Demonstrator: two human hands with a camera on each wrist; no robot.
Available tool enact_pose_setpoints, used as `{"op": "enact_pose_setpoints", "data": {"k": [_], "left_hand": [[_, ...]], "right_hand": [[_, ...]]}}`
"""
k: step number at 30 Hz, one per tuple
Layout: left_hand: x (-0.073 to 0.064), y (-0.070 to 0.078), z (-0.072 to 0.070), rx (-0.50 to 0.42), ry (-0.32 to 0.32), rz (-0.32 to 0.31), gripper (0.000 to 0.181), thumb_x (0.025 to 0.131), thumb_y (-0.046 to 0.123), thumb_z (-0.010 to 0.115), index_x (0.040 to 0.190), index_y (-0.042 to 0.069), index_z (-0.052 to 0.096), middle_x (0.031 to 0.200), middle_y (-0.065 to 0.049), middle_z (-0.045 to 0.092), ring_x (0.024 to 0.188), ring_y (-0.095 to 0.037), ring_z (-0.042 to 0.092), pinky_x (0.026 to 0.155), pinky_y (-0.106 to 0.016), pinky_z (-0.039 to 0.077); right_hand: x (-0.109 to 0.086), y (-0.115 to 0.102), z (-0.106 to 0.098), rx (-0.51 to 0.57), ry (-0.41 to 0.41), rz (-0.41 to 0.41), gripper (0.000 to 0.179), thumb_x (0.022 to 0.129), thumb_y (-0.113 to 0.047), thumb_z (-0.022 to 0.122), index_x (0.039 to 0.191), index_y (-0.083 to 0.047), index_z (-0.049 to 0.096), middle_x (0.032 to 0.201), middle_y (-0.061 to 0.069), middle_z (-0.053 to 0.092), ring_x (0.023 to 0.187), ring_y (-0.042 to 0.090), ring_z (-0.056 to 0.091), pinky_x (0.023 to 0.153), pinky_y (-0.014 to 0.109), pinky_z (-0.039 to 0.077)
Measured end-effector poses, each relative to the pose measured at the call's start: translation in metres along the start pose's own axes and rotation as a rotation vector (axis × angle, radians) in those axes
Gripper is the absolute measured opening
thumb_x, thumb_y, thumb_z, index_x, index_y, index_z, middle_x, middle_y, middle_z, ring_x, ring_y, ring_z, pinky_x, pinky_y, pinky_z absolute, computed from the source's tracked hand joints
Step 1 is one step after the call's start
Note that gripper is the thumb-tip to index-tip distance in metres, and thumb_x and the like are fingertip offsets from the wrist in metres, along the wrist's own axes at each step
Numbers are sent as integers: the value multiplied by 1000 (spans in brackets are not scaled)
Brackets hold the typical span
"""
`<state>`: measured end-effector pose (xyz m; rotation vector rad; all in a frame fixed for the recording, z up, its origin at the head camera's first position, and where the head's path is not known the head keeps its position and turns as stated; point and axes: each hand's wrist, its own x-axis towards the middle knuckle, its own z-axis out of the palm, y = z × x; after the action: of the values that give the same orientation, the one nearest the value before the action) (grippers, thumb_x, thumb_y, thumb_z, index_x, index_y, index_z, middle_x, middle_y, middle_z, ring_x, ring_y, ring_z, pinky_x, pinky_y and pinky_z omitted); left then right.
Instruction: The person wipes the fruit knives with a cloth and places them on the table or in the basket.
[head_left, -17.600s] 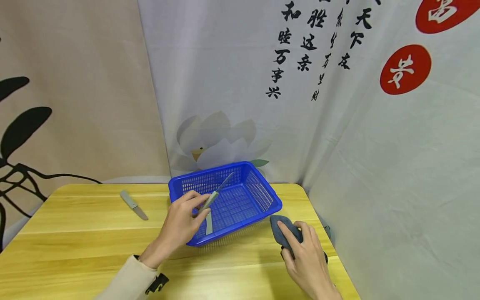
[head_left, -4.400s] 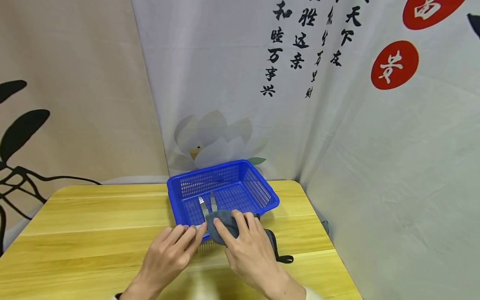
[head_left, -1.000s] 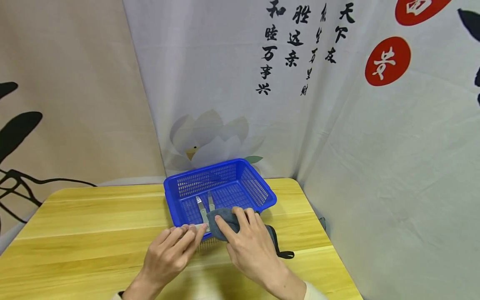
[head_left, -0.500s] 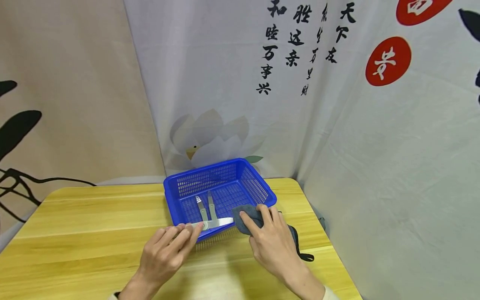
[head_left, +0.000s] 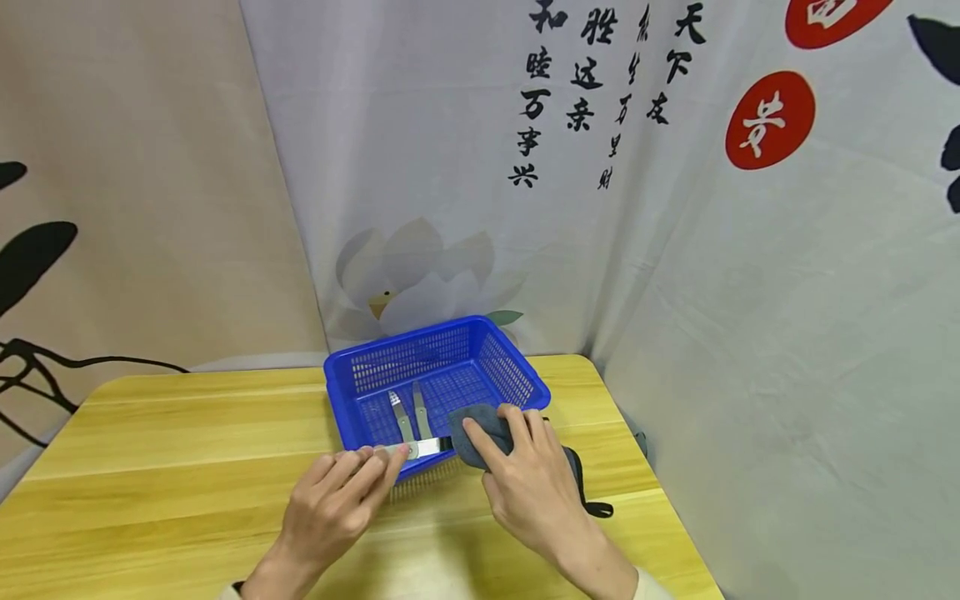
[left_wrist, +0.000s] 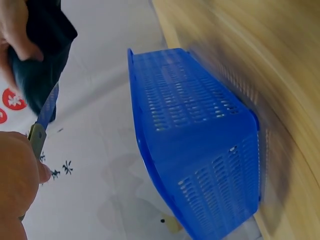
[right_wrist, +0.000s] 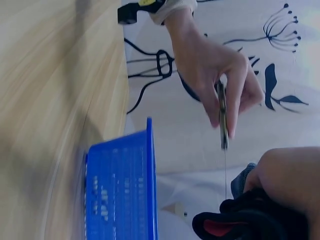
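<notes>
My left hand point(head_left: 330, 504) grips the pale handle of a folding knife point(head_left: 427, 447), its blade pointing right over the basket's near rim. A folded grey-blue cloth point(head_left: 480, 433) is pinched in my right hand point(head_left: 532, 492) and covers the blade's tip. In the right wrist view the knife point(right_wrist: 223, 115) stands edge-on between the left fingers, and its thin blade runs into the dark cloth point(right_wrist: 250, 220). Inside the blue plastic basket point(head_left: 517, 367) lie two more unfolded knives side by side, the left one point(head_left: 401, 417) and the right one point(head_left: 421, 410).
The basket stands on a wooden table point(head_left: 187, 467) near its back edge. Printed curtains point(head_left: 420, 125) hang behind and along the right side. A black loop point(head_left: 598, 509) trails from the cloth below my right hand.
Within the last second the cloth slid right to the blade's tip, then back left over it. Since the oldest frame, the knife on the table's left has gone and two knives lie in the basket.
</notes>
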<state>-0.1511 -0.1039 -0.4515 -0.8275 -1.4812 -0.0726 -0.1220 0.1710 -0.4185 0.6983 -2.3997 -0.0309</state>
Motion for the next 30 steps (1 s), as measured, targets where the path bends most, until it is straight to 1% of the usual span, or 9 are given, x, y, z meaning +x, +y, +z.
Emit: {"op": "enact_pose_setpoints", "data": {"k": [3, 6, 8, 11, 15, 22, 26, 30], "left_hand": [[1, 3, 2, -5, 5, 6, 36, 113, -7, 55, 102, 7, 87, 82, -4, 69, 70, -20, 58, 57, -28, 35], [2, 5, 4, -1, 17, 10, 37, 112, -9, 56, 101, 7, 87, 81, -4, 67, 70, -19, 60, 58, -28, 38], [3, 6, 5, 1, 21, 8, 37, 111, -10, 56, 101, 7, 87, 81, -4, 67, 71, -19, 60, 59, -28, 39], [3, 6, 6, 4, 21, 4, 37, 112, -9, 56, 100, 6, 88, 81, -4, 68, 72, -19, 62, 59, -28, 39], [1, 6, 5, 9, 18, 3, 37, 112, -9, 56, 100, 7, 87, 82, -4, 69, 72, -18, 63, 59, -27, 39], [3, 4, 4, 13, 23, 8, 37, 111, -12, 55, 104, 7, 86, 82, -4, 68, 70, -19, 58, 59, -28, 37], [3, 4, 3, 14, 22, 8, 36, 112, -10, 55, 104, 8, 86, 82, -4, 69, 70, -19, 58, 58, -27, 37], [0, 3, 1, 15, 9, 2, 38, 113, -11, 54, 106, 9, 86, 82, -4, 70, 69, -19, 57, 57, -27, 35]], "right_hand": [[6, -12, 1, -30, -18, -35, 66, 87, -26, 91, 150, -30, 72, 139, 16, 66, 108, 29, 58, 89, 38, 53], [11, -23, 2, -46, -28, -74, 66, 88, -30, 92, 150, -31, 70, 139, 15, 66, 107, 29, 58, 89, 36, 53], [13, -27, 3, -49, -26, -93, 64, 89, -30, 90, 150, -31, 70, 138, 16, 65, 106, 29, 58, 90, 35, 53], [14, -30, 4, -48, -14, -96, 63, 89, -28, 89, 149, -30, 71, 137, 15, 66, 104, 28, 57, 89, 35, 53], [15, -29, 3, -42, -4, -95, 63, 87, -26, 90, 148, -31, 72, 136, 15, 66, 104, 28, 57, 90, 36, 53], [14, -24, 4, -48, -24, -93, 62, 90, -28, 89, 149, -32, 72, 136, 15, 66, 105, 29, 58, 90, 36, 53], [9, -17, 6, -47, -40, -70, 61, 91, -27, 88, 149, -33, 71, 137, 15, 66, 105, 29, 58, 89, 37, 53], [2, -4, 9, -34, -33, -39, 60, 90, -22, 87, 147, -31, 73, 136, 16, 66, 105, 30, 59, 87, 38, 53]]}}
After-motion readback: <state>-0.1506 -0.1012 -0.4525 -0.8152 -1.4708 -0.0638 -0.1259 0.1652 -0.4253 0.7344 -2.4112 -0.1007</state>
